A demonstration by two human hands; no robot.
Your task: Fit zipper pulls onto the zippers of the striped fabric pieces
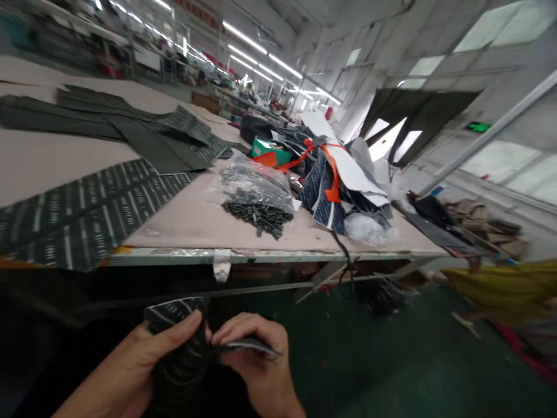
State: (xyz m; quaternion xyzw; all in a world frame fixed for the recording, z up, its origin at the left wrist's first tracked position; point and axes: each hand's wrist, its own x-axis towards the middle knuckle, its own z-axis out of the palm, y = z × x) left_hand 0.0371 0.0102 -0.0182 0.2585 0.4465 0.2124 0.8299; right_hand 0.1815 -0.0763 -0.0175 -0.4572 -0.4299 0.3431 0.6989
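Observation:
Low in front of the table, my left hand point(161, 354) grips a dark fabric piece point(183, 363) with pale woven stripes, thumb on top. Beside it my right hand point(261, 354) is closed, fingertips pinching near the same cloth. A thin flat strip point(252, 345) with a pale edge sticks out from these fingers; whether it belongs to the fabric I cannot tell. A matching striped panel point(87, 215) hangs slightly over the table's front edge. On the tabletop, a clear plastic bag point(256, 180) spills small dark pieces point(261, 217).
Dark green cloth strips point(152, 136) lie across the pinkish table point(191, 223). Right of the bag are a green box point(276, 152), orange ribbon point(333, 177) and a pile of navy and white pieces point(322, 191). Yellow cloth point(513, 290) shows at far right.

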